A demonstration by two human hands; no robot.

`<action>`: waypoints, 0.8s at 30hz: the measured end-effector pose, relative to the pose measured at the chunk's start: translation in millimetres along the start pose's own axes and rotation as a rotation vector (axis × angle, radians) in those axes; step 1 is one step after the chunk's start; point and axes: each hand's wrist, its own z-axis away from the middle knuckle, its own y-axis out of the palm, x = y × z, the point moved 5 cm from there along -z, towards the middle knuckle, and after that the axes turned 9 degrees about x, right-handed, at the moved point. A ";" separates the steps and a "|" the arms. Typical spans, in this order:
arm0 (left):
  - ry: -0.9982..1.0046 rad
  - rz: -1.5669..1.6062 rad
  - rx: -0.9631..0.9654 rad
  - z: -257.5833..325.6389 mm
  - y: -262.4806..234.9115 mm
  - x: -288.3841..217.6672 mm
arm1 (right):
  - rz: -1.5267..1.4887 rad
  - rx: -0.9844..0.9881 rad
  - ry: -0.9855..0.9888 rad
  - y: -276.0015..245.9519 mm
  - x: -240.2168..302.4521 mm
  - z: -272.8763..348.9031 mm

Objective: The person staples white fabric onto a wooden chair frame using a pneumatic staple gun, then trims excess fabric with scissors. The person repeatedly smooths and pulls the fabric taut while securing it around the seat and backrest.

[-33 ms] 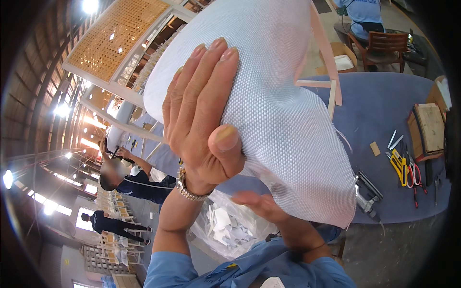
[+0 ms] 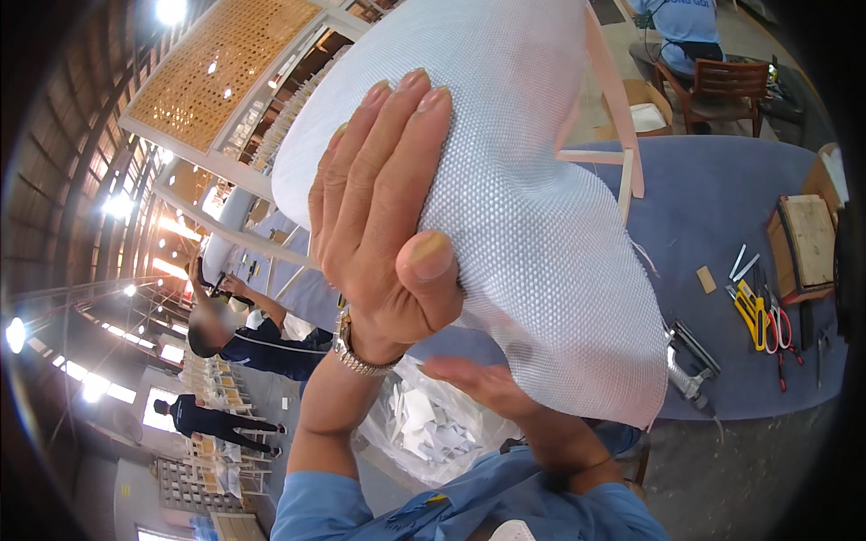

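Pale, coarsely woven fabric [image 2: 541, 261] covers a large padded chair part in front of me, its loose lower flap hanging toward me. My left hand [image 2: 383, 207], with a metal-band watch [image 2: 356, 352] on the wrist, lies flat on the left part of the fabric, fingers stretched upward and thumb apart. Below the flap is my right hand [image 2: 483, 383], one digit stretched out to the left. The fabric hides its other fingers. Pale wooden chair legs [image 2: 622, 117] show beyond the fabric on the right.
On the blue-grey covered table [image 2: 686, 207] lie a yellow cutter [image 2: 750, 314], red-handled scissors [image 2: 776, 329], a staple gun [image 2: 690, 365] and a box [image 2: 803, 243]. A clear bag of white scraps [image 2: 428, 424] stands below. Co-workers [image 2: 271, 347] are at left; another person [image 2: 686, 36] is top right.
My right hand has shifted slightly to the left beneath the flap. My left hand stays flat on the fabric, barely moved.
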 end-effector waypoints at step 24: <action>-0.259 0.317 0.837 -105.7 59.9 119.8 | -0.049 0.084 -0.047 -50.8 -34.8 -67.1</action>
